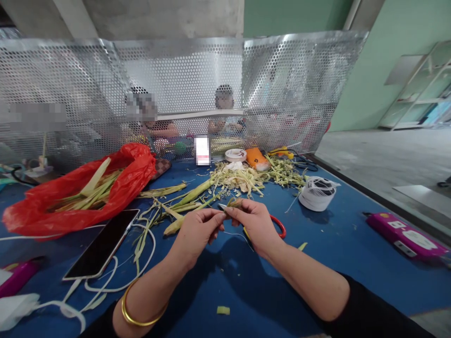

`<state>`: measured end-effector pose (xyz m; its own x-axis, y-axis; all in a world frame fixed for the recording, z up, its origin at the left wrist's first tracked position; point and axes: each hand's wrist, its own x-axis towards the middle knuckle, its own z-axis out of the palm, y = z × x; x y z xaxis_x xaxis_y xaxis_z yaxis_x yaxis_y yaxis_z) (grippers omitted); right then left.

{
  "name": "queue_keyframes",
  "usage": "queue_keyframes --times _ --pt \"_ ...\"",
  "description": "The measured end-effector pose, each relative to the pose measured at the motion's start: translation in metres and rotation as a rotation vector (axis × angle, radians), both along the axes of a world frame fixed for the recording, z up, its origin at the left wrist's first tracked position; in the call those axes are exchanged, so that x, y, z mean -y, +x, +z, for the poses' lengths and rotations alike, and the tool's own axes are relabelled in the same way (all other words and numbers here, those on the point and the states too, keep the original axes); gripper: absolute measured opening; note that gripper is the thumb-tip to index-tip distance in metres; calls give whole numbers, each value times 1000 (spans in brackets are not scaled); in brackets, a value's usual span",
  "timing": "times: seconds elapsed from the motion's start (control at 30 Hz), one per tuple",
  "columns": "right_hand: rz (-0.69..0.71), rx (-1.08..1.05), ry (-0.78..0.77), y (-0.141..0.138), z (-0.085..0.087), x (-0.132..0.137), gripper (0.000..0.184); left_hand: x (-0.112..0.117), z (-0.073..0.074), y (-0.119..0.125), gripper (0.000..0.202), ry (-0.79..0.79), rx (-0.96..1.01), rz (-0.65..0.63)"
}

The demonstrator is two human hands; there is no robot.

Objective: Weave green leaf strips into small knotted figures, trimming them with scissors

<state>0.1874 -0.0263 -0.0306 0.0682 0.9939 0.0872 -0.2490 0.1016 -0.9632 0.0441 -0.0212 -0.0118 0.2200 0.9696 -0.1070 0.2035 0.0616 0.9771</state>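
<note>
In the middle of the view my left hand [202, 229] and my right hand [255, 225] meet with their fingertips pinched together. Between them is a small greenish-brown strip of plant leaf [233, 202], mostly covered by the fingers. A pointed metal blade tip shows beside it. Behind my right hand a pair of scissors with a red handle [283, 229] is partly hidden; I cannot tell whether that hand also grips them. A thin pale thread [235, 234] hangs below the fingers. Pale green husk strips [199, 191] lie just beyond my left hand.
On the blue table [317, 281] stand a red plastic bag [132, 173] of husks, a phone [102, 246] with white cable, a white roll [317, 193] and a purple power strip [405, 234]. Leaf scraps [243, 179] pile up ahead. Two people sit behind a perforated metal screen [183, 65].
</note>
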Motion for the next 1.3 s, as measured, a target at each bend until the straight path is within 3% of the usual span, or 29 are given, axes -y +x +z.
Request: queue_keyframes --times 0.13,0.4,0.73,0.8,0.87,0.93,1.0,1.17,1.3 --pt "-6 -31 -10 -1 -1 0 19 0 1 0 28 89 -86 -3" --pt "-52 -17 -15 -3 1 2 20 1 5 -5 27 429 -363 -50" --pt "55 24 30 -1 3 -4 18 -8 4 -11 26 400 -367 -84" --pt "104 182 80 8 6 -9 20 -10 3 -11 27 338 -290 -45" --pt "52 488 204 25 12 -12 17 -13 3 -12 28 261 -199 -3" --pt "-117 967 381 49 20 -15 16 -15 3 -13 31 197 -124 25" --pt "-261 1562 343 78 28 -17 24 -16 4 -14 34 146 -72 30" --pt "-128 1858 237 141 31 -33 25 -13 9 -11 33 65 -14 0" --pt "-52 1891 128 157 17 -51 12 -10 11 -9 29 61 -3 -38"
